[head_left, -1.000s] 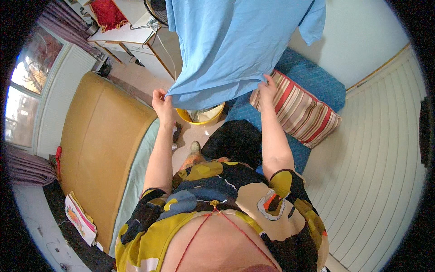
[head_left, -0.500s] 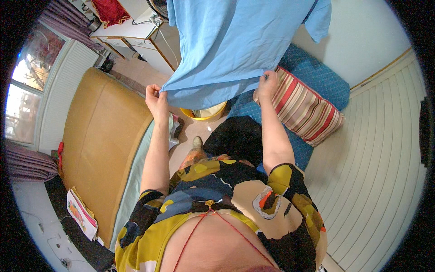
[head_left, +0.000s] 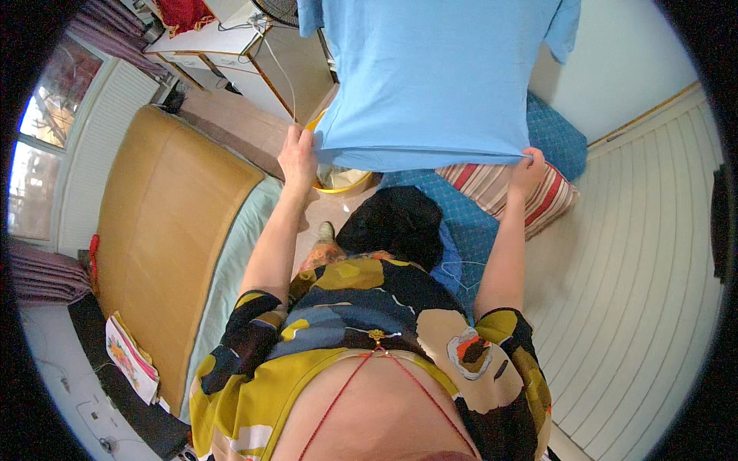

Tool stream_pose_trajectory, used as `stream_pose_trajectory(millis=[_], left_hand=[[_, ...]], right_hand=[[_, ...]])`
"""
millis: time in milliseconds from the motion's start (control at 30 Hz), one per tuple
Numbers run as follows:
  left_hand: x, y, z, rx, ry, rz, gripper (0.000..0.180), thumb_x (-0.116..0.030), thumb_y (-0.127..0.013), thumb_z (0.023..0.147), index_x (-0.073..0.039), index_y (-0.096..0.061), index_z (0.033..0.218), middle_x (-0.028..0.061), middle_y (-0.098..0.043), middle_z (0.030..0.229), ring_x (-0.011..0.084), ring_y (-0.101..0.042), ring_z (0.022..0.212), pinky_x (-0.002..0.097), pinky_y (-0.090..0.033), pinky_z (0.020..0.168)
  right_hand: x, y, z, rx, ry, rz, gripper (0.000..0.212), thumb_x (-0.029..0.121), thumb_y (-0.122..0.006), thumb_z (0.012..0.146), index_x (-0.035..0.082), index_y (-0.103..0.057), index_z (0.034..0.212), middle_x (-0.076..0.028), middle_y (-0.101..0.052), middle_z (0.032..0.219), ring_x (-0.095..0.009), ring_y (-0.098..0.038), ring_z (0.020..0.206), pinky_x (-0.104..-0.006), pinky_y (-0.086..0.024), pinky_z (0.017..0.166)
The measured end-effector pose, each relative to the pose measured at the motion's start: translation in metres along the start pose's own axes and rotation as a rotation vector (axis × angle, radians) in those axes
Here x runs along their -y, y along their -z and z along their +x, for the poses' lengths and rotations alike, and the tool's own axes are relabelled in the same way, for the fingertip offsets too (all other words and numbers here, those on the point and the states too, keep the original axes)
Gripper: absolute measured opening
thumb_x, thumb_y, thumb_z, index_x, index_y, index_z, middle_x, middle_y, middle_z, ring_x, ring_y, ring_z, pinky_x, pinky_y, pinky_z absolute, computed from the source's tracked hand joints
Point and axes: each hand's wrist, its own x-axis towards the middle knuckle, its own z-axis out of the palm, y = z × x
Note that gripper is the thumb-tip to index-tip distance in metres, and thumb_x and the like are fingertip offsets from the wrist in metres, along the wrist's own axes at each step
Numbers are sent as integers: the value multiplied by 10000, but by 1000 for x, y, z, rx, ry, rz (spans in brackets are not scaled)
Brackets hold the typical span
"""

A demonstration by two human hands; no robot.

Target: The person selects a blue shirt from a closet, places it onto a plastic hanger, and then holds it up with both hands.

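Observation:
A light blue T-shirt (head_left: 438,84) is stretched out in the air in front of me, its hem toward me and its short sleeves at the far end. My left hand (head_left: 297,159) is closed on the left corner of the hem. At the right corner, my right hand (head_left: 526,172) pinches the fabric. The hem runs taut between the two hands, with a slight fold along it. The shirt's top goes out of view at the upper edge.
Beneath the shirt is a yellow-rimmed basket (head_left: 350,187). A striped pillow (head_left: 550,196) lies on a blue couch (head_left: 469,203) at right, with a black heap (head_left: 396,227) nearer me. A bed with a tan mat (head_left: 173,207) stands left; a white cabinet (head_left: 250,77) stands beyond.
Both hands have moved to the right and spread farther apart. The shirt has gone from slack and wrinkled to flatter and tauter, shifting right with them.

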Motion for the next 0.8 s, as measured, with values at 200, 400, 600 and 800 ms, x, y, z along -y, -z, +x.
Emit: stream_pose_trajectory(millis=[200,400,600,800], left_hand=[[7,-22,-1,51,26,-74,199,1,-515,704,-82,-502,885,112,-503,1026,332,-555,859,394,-467,653],[0,-32,-27,348,-138,-241,163,9,-512,709,-35,-540,863,134,-512,1157,291,-556,954,349,-454,797],[7,-46,-33,396,154,-558,192,88,-535,627,-39,-562,769,168,-490,1190,331,-492,1070,334,-409,889],[19,-3,-37,622,434,-1022,300,125,-531,636,-34,-599,882,35,-489,1091,164,-493,976,263,-401,828]], right_hand=[[8,23,24,-75,126,-88,203,-66,-395,686,20,-563,760,-124,-586,831,-284,-565,811,-354,-435,736],[-4,30,29,39,95,-44,212,-60,-396,691,22,-580,758,-114,-604,821,-273,-582,800,-336,-446,748],[-16,22,21,208,108,67,267,-88,-412,652,27,-628,761,-133,-624,865,-262,-589,873,-318,-431,819],[-4,15,11,443,-10,263,283,-102,-428,612,48,-653,694,-145,-617,1020,-279,-568,980,-308,-413,885]])
